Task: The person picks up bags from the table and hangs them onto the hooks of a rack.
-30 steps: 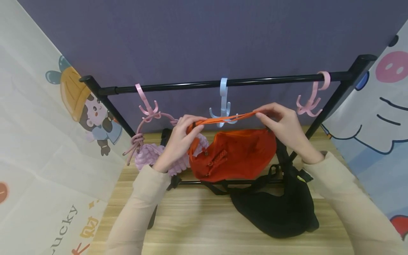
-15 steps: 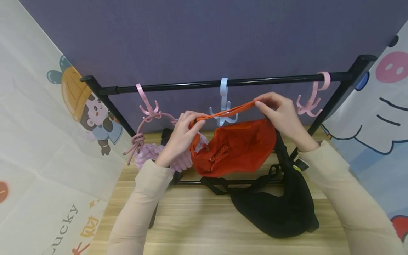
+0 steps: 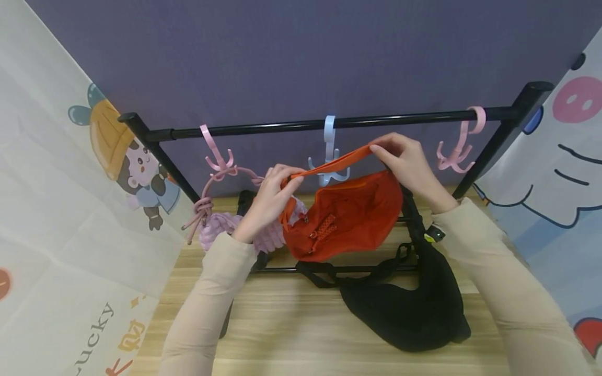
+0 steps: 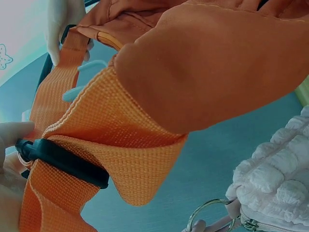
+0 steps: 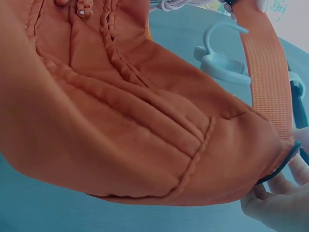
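An orange-red bag point(image 3: 348, 219) hangs below its orange strap point(image 3: 340, 163), which runs between the two hands. The left hand point(image 3: 274, 194) pinches the strap's left end, beside a black buckle point(image 4: 72, 162) seen in the left wrist view. At the strap's higher right end, the right hand point(image 3: 404, 164) pinches it between thumb and fingers; in the right wrist view a black ring point(image 5: 280, 166) lies by those fingers. Just behind the strap is a light blue hook point(image 3: 329, 138) with several prongs, hung on the black rail point(image 3: 273, 127). The strap hides part of the hook.
A pink hook point(image 3: 215, 149) at left bears a puffy lilac bag point(image 3: 218, 227) by its knotted cord. Another pink hook point(image 3: 458, 146) hangs at right. A black bag point(image 3: 409, 313) lies low in front, over the lower bar point(image 3: 282, 269). Printed curtains flank both sides.
The right hand has risen and shifted slightly left, so the strap slants up to the right. The bag's right side has lifted with it. The left hand has barely moved.
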Action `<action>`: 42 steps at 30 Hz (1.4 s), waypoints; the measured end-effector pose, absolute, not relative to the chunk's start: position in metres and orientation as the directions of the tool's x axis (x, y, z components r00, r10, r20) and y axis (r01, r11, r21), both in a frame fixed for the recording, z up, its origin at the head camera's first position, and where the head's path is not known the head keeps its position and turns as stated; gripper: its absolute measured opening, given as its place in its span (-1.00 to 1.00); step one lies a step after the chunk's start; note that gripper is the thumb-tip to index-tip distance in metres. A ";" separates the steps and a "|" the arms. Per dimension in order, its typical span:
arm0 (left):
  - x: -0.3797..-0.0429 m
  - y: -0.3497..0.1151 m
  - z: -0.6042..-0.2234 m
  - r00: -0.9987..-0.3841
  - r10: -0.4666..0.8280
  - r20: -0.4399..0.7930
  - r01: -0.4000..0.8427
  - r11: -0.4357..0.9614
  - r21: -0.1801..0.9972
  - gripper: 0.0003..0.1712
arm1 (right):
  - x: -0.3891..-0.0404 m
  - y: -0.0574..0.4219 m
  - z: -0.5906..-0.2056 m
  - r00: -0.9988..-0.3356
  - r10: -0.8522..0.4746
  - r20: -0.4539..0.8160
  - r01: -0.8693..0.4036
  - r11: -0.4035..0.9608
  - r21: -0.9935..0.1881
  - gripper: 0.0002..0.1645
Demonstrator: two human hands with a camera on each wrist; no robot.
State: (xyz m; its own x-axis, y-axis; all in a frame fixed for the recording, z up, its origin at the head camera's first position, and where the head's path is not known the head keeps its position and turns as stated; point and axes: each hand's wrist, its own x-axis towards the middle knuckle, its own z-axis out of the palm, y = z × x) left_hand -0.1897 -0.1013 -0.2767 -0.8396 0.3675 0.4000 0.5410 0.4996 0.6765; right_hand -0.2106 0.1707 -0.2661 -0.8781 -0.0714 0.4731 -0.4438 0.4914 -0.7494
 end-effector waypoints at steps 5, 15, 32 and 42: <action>-0.194 -0.101 -0.280 -0.844 0.367 0.392 0.535 0.508 0.676 -0.69 | -0.216 0.169 -0.270 -0.890 -0.067 0.452 -0.421 0.501 -0.756 -0.64; -0.200 -0.103 -0.288 -0.862 0.366 0.351 0.502 0.520 0.691 -0.68 | -0.223 0.170 -0.283 -0.901 -0.084 0.424 -0.405 0.510 -0.759 -0.67; -0.204 -0.105 -0.298 -0.876 0.348 0.334 0.480 0.551 0.682 -0.70 | -0.225 0.167 -0.295 -0.916 -0.100 0.388 -0.384 0.494 -0.780 -0.70; -0.204 -0.108 -0.300 -0.880 0.340 0.331 0.472 0.554 0.686 -0.70 | -0.225 0.164 -0.299 -0.924 -0.122 0.363 -0.375 0.488 -0.789 -0.68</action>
